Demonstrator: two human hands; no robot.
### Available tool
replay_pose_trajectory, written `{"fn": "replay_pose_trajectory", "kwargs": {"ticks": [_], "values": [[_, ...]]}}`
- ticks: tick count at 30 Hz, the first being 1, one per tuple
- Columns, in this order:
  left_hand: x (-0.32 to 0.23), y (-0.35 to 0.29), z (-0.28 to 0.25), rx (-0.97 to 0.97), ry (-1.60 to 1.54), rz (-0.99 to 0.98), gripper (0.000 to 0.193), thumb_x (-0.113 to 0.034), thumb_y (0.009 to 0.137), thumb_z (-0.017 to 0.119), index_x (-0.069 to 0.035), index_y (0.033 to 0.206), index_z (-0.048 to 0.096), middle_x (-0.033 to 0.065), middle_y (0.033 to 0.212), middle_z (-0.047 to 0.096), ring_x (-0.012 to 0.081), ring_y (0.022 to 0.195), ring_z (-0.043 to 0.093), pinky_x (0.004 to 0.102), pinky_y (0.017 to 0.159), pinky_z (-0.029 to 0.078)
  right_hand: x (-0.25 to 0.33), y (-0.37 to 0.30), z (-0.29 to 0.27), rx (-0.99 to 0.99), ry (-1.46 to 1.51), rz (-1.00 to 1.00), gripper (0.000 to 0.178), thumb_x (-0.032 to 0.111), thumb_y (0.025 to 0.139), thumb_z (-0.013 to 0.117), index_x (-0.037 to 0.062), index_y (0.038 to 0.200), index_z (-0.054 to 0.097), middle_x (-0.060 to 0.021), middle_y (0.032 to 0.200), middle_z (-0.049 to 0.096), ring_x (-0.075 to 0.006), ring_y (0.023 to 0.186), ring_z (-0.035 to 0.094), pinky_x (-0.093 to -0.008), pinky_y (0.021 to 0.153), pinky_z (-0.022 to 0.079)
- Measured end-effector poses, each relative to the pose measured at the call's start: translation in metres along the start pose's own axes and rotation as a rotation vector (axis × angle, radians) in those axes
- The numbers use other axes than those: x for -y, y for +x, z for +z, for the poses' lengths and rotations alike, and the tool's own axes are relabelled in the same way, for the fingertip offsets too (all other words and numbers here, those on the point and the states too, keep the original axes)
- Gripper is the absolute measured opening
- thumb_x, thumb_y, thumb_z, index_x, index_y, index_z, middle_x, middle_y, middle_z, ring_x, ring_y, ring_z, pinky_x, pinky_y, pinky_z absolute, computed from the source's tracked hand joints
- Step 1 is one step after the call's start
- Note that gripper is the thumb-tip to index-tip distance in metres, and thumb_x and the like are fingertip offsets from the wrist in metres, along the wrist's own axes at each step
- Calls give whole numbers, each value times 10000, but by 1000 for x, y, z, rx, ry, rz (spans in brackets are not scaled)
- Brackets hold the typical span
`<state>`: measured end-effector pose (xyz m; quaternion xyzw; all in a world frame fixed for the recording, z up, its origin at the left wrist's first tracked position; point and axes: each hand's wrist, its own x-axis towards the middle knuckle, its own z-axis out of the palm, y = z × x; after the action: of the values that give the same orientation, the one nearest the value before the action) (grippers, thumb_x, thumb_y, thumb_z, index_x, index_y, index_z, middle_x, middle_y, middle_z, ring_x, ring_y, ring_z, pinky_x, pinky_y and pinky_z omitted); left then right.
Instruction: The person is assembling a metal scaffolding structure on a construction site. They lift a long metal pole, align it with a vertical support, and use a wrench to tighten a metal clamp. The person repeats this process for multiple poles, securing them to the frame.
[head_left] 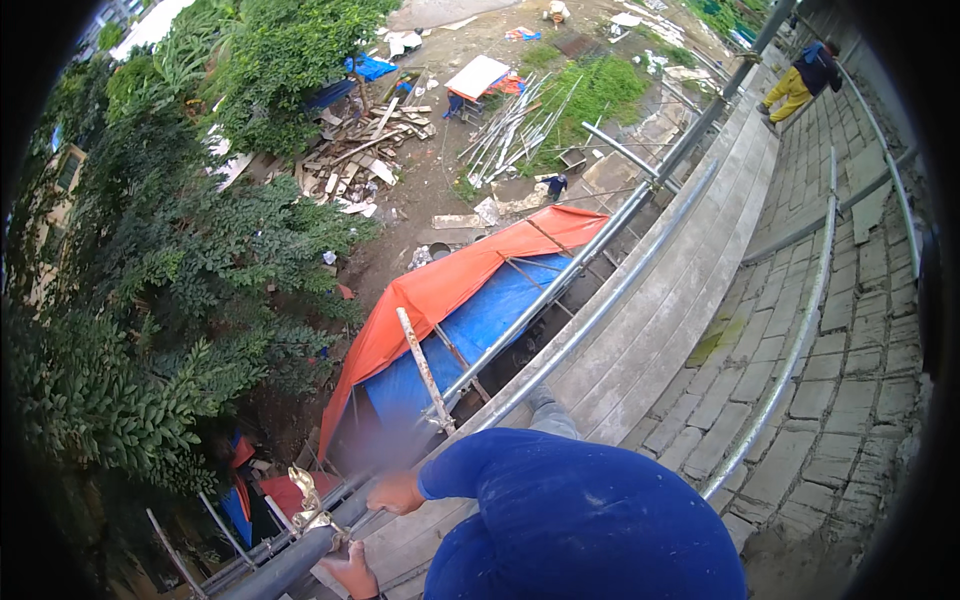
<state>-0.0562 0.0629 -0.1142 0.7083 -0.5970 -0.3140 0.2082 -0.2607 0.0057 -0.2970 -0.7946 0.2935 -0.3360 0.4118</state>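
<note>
A brass-coloured scaffold clamp (312, 512) sits on a thick grey scaffold pipe (285, 565) at the lower left. My left hand (352, 572), with a dark band at the wrist, reaches up from the lower edge; its fingers are closed at the clamp's underside. Across from it, my blue-sleeved right arm brings my right hand (397, 492) to the pipe just past the clamp. That hand is closed, and what it grips is hidden. A grey smear of motion hangs just beyond it. My blue clothing covers the lower middle.
Scaffold planks (660, 290) run along a rough block wall (800, 400), with metal rails (800, 340) beside them. A person in yellow trousers (790, 92) stands at the far end. Far below lie orange and blue tarpaulins (470, 300), timber piles (370, 150) and trees (170, 270).
</note>
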Motion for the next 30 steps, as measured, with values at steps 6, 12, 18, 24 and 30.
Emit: {"fn": "replay_pose_trajectory", "kwargs": {"ticks": [6,12,18,24,30], "values": [[-2,14,21,-84,-68,97,883,-335,766,874,148,1355,426,298,1288,555,407,1140,553,481,1065,391,14,-12,-23,64,-6,89,170,145,826,576,44,928,666,-187,908,688,-428,917,658,-532,783,499],[-20,-1,17,-148,-24,195,818,-399,807,834,164,1288,486,335,1238,576,470,1139,542,514,1076,356,18,-20,-20,95,-22,82,159,154,823,591,54,915,674,-198,858,689,-429,858,664,-524,760,502],[11,29,28,41,-420,190,696,-44,797,814,1,1346,388,135,1269,529,226,1151,567,369,1007,485,46,-34,-98,144,-174,70,218,183,804,583,63,981,626,-199,916,682,-430,892,665,-546,770,515],[14,19,26,-7,-411,207,752,-221,834,844,30,1363,372,173,1315,495,271,1207,565,406,1044,485,117,-15,-152,321,-240,224,253,298,972,563,62,982,651,-196,817,686,-423,828,676,-552,750,513],[36,21,12,99,-278,175,770,-293,877,809,55,1410,377,184,1335,521,263,1234,555,407,1062,460,148,12,-169,385,-397,254,214,249,939,599,57,953,691,-210,780,688,-418,783,689,-544,719,524]]}}
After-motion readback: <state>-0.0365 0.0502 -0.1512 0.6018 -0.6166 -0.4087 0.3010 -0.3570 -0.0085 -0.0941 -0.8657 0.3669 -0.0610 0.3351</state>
